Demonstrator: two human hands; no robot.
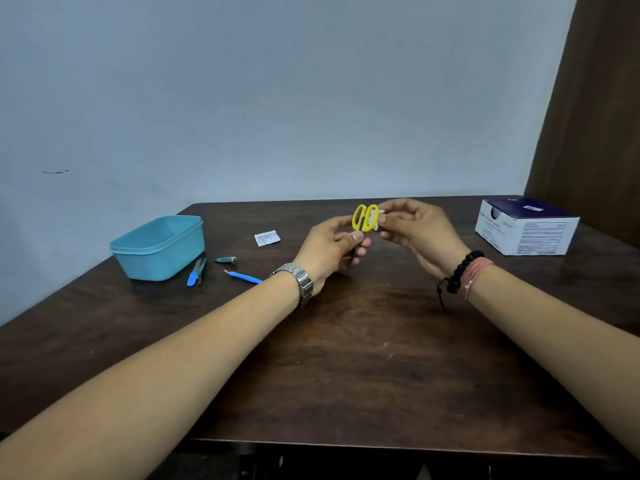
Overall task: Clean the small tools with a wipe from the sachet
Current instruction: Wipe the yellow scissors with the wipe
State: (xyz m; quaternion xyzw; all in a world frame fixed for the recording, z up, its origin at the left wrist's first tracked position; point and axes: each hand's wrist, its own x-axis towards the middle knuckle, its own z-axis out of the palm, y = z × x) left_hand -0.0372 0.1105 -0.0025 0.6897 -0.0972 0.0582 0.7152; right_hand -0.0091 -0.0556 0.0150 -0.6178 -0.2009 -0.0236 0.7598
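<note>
Gripping the scissors [364,219] by the blades above the table [363,358], the left hand [329,252] points the yellow handles up; the right hand [412,233] pinches a wipe [377,220] against them. Farther left lies the sachet [267,238].

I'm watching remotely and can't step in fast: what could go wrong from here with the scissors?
The left hand grips the yellow scissors around the blade end, handles up, so a slip could nick a finger. The right hand pinches only a small wipe against a handle loop; it may drop. The blades are hidden by the hand, so they could go unwiped.
</note>
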